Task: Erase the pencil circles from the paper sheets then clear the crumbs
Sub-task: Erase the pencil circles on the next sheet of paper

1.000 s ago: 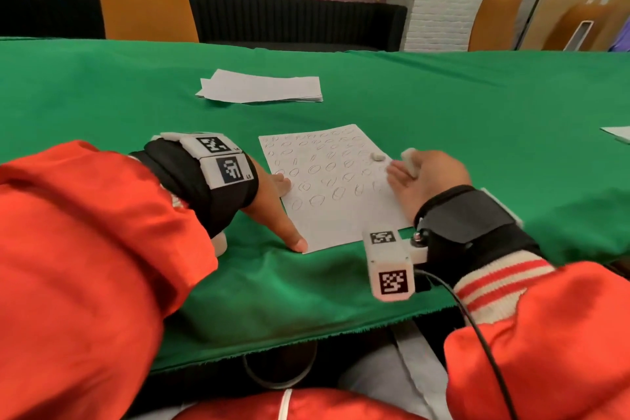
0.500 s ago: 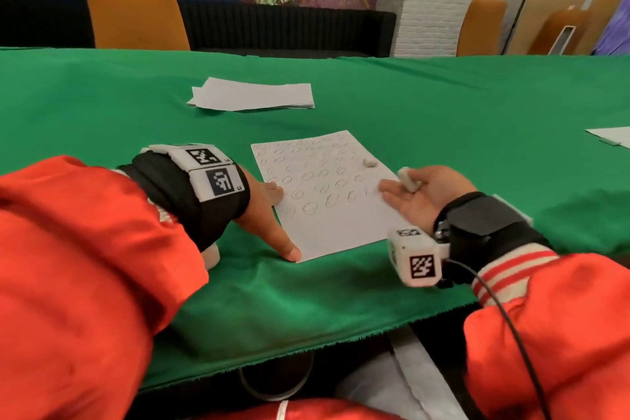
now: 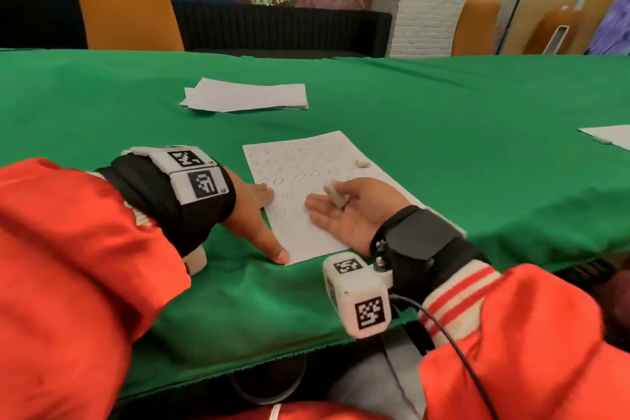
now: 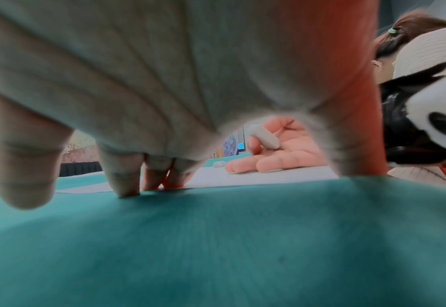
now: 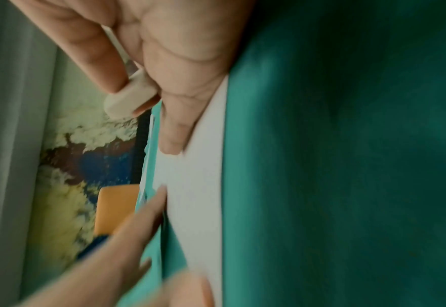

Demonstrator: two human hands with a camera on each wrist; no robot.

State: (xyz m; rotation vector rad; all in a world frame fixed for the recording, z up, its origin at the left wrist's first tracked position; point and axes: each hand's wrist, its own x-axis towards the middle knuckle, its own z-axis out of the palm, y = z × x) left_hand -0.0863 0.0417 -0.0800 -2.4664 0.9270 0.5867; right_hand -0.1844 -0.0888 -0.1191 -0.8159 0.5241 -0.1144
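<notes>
My right hand (image 3: 354, 211) pinches the eraser (image 3: 335, 194), its edge down on the sheet (image 3: 306, 160).

Thumb and forefinger clamp the eraser above my palm; the other fingers lie straight on the paper. Just beyond that hand a second eraser bit (image 3: 362, 163) rests on the sheet. My left hand (image 3: 254, 215), fingers straight and spread, presses the sheet's near-left corner onto the green cloth (image 3: 443, 147). Farther off lies a paper stack (image 3: 245, 95).

White sheet (image 3: 306, 194) lies flat on the green cloth, faint pencil circles (image 3: 299, 177) across it; eraser (image 3: 335, 194) pinched above.
</notes>
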